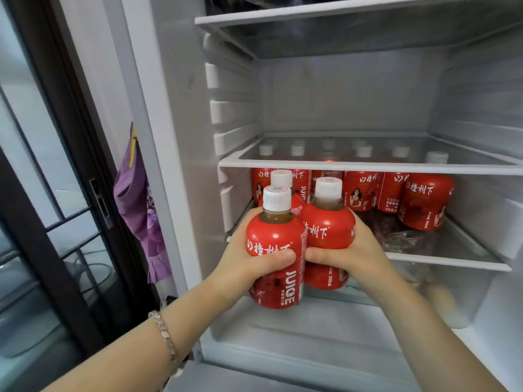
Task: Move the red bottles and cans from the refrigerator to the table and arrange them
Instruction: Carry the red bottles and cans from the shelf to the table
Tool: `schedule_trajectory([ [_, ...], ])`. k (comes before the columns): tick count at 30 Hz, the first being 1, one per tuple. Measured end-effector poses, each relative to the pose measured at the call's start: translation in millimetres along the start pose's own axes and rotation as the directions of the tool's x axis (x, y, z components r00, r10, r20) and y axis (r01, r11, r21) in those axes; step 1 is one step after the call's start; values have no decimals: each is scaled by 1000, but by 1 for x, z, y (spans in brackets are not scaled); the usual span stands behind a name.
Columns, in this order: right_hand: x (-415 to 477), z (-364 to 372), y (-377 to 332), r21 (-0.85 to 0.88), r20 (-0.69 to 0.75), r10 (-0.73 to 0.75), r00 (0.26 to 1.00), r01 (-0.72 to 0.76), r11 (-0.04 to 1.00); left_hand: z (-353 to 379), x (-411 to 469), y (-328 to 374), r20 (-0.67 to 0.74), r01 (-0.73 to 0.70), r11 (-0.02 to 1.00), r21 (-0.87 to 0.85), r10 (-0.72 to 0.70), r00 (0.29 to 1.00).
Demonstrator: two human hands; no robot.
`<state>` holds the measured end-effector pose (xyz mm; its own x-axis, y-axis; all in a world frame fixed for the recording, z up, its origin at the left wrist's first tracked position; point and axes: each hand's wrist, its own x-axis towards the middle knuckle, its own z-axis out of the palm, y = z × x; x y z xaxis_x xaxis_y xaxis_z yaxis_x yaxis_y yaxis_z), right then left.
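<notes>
left forearm (127, 349): bare, silver block-link bracelet (165, 339) | right forearm (418, 321): bare

Before the open refrigerator (339, 89), the left hand (249, 264) grips one red juice bottle (276, 236) and the right hand (356, 250) grips another bottle (328, 224) touching it; more red bottles (424, 202) stand on the shelf (452, 259) behind.

Cluster of three upright red bottles (276, 239), white-capped, before a shelved row (427, 205)
</notes>
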<state>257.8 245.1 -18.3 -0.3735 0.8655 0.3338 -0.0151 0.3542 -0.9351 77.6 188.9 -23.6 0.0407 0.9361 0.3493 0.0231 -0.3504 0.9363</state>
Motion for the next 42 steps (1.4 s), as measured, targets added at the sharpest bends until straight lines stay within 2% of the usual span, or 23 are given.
schedule_trajectory([
  [3,-17,6,-11,34,78,-34,996,32,999,7,-31,11,-66,-8,1000,8,8,998],
  [9,-56,29,-24,91,298,-80,951,55,994,26,-111,33,-329,16,998,65,6,944],
  [12,-87,49,-28,129,431,-70,900,15,992,39,-168,42,-463,39,997,68,-3,886],
  [16,-125,84,-36,168,585,-89,806,-13,986,53,-239,62,-636,91,992,90,-13,771],
  [20,-190,135,-57,220,763,-150,629,-34,975,77,-339,94,-824,157,981,117,7,567],
  [23,-236,164,-73,286,835,-213,508,-71,956,97,-399,117,-882,228,964,140,16,472],
  [29,-391,216,-137,353,930,-337,144,-102,930,188,-558,175,-977,283,937,206,180,117],
  [35,-572,218,-199,381,895,-410,-176,-178,907,314,-701,227,-947,374,910,182,264,-182],
  [42,-803,195,-256,364,718,-471,-513,-300,882,481,-852,276,-797,425,894,138,355,-489],
])
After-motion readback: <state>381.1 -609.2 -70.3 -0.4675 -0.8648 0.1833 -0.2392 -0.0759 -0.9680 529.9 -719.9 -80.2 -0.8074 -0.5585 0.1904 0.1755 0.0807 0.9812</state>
